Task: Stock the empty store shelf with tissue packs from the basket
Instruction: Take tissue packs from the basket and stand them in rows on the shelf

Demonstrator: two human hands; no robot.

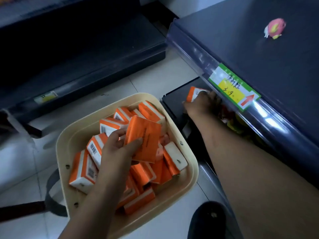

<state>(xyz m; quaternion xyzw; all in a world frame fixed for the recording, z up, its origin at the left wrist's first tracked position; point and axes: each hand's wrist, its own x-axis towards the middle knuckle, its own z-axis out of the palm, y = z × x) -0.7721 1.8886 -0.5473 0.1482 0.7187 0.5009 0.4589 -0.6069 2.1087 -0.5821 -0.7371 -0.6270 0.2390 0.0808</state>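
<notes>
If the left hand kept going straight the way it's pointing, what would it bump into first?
Probably the orange tissue packs piled at the far side of the basket, then its rim; depth is unclear.

Light is dim and bluish; the left shelves sink almost to black, the orange packs show vivid. Glare streaks the price rail, the pink object is blurred, and straight edges bow near the corners.

Light dim. Pale tiled floor lay left of and beyond the left hand at its grip; dark shelving unit stood further beyond, yellow price tag on its edge.
</notes>
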